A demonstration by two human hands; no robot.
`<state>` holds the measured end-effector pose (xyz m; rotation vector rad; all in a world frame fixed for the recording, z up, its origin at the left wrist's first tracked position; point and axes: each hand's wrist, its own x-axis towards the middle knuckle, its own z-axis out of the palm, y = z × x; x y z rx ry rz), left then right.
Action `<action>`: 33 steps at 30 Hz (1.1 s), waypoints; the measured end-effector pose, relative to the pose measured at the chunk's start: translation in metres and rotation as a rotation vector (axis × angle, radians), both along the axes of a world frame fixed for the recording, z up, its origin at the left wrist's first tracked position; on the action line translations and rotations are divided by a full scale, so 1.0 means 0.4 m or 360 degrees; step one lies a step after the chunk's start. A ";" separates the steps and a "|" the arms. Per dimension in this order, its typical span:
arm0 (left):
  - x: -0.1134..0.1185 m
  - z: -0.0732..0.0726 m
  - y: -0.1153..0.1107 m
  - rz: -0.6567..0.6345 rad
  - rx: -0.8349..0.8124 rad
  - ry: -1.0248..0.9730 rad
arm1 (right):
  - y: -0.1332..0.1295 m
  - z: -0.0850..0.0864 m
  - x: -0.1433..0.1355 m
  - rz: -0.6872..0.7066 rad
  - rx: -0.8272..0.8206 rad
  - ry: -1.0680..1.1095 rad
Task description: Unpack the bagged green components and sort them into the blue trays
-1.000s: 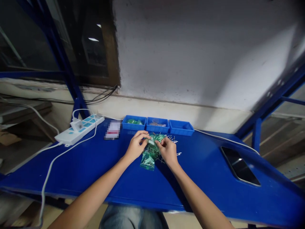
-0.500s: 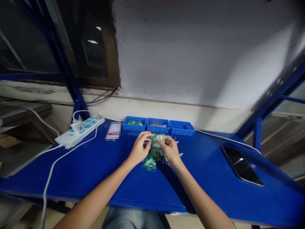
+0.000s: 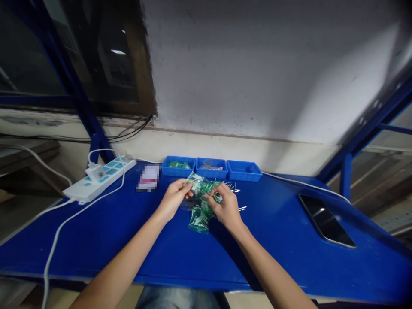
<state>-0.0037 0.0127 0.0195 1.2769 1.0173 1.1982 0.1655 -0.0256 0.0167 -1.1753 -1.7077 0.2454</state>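
My left hand (image 3: 174,198) pinches the edge of a small green-tinted plastic bag (image 3: 195,182) with thin silvery metal pieces inside, raised over the table. My right hand (image 3: 225,205) is closed, its thumb and index fingertips meeting just above more green plastic; whatever lies between them is too small to make out. Below and between my hands, another green bag of metal pins (image 3: 199,219) lies on the blue table. Loose silvery pins (image 3: 233,187) are scattered beyond my right hand, partly hidden by it, and a few more lie to its right.
Three blue bins stand along the back: one with green bags (image 3: 178,165), one with brownish contents (image 3: 211,168), and a right bin (image 3: 243,171). A white power strip (image 3: 99,180) with a looping cable is at left, beside a blurred packet (image 3: 148,178). A phone (image 3: 326,221) lies at right.
My hands have moved apart. The left hand has drawn left with the small bag, while the right hand has let go of that bag and shifted slightly lower over the other green plastic.
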 end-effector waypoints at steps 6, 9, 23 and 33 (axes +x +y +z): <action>0.007 -0.008 0.001 0.0087 0.0254 -0.0009 | -0.007 -0.005 -0.017 -0.0042 -0.0318 0.0258; 0.025 -0.016 -0.012 0.0016 0.0316 0.0067 | -0.005 -0.014 -0.028 -0.0005 -0.0430 0.0455; 0.041 -0.011 -0.032 -0.0198 0.0331 0.0054 | 0.012 0.003 -0.003 0.0542 -0.0957 0.1373; 0.030 -0.007 -0.021 -0.0418 -0.0541 -0.0299 | -0.001 0.000 0.016 0.0041 0.0167 0.0178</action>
